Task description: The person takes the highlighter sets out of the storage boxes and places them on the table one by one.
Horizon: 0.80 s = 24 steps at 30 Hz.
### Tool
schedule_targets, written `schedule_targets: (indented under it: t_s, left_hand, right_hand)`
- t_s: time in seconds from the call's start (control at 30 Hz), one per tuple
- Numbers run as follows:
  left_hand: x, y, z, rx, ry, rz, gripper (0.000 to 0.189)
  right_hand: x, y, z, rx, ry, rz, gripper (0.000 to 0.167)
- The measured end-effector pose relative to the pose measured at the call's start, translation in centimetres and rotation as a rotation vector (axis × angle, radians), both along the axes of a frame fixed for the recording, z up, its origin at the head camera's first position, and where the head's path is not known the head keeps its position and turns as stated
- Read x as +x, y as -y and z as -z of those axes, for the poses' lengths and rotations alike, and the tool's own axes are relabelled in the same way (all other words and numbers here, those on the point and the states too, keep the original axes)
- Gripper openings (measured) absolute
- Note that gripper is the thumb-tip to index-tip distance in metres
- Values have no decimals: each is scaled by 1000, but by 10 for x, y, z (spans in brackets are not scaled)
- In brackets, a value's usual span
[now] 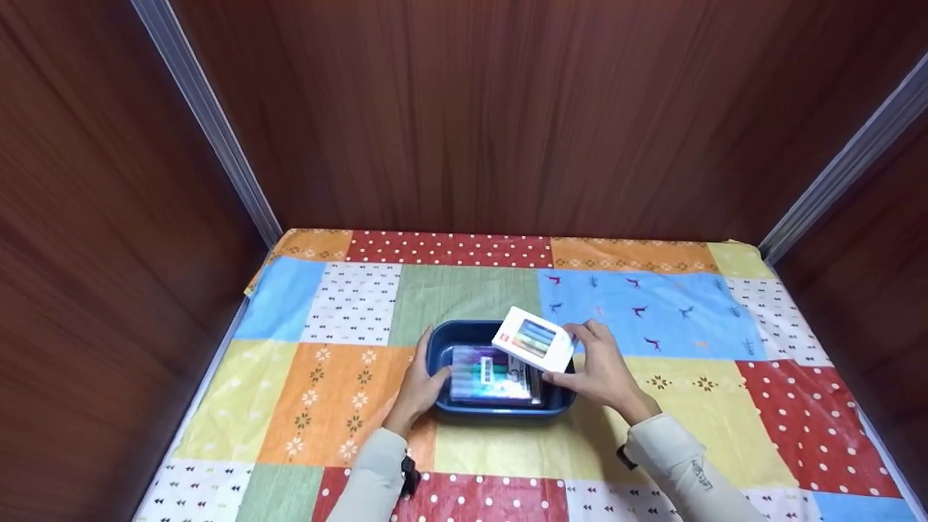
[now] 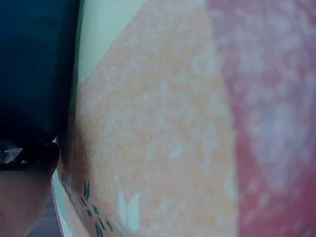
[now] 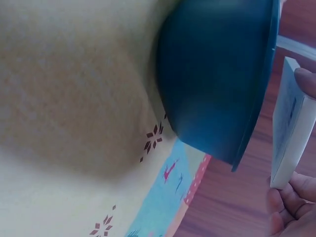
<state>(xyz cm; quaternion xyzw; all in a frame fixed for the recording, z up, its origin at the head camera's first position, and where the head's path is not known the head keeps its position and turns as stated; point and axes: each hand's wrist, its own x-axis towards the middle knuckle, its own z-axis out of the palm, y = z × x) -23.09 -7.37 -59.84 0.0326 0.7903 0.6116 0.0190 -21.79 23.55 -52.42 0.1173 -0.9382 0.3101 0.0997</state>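
A dark blue plastic basin (image 1: 500, 412) stands on the patchwork cloth. My left hand (image 1: 419, 388) grips its left side, thumb over the rim and fingers along the outer wall. Inside the basin lies a clear pack of pens (image 1: 489, 388) in purple to teal shades with a white label. My right hand (image 1: 602, 370) pinches a flat white box (image 1: 558, 355) with a window showing coloured sticks, held tilted over the basin's right part. In the right wrist view, thumb and fingers hold the white box (image 3: 289, 128) by its edges, above the rim level.
A patchwork tablecloth (image 1: 348, 406) covers the table. Dark wood panels (image 1: 464, 116) enclose it at the back and both sides, with grey metal strips (image 1: 217, 123) at the corners.
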Motion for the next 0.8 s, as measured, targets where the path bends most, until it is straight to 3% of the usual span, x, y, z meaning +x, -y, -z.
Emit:
schedule_targets:
  t_s: [0.17, 0.57, 0.8]
  left_hand:
    - [-3, -1, 0, -3, -7, 3, 83]
    - [-3, 0, -5, 5, -3, 23, 83]
    - [-2, 1, -1, 3, 8, 16, 83]
  right_hand:
    - [2, -6, 0, -27, -43, 28, 78]
    - [11, -17, -4, -88, -65, 178, 83]
    - [20, -20, -3, -105, -56, 248, 82]
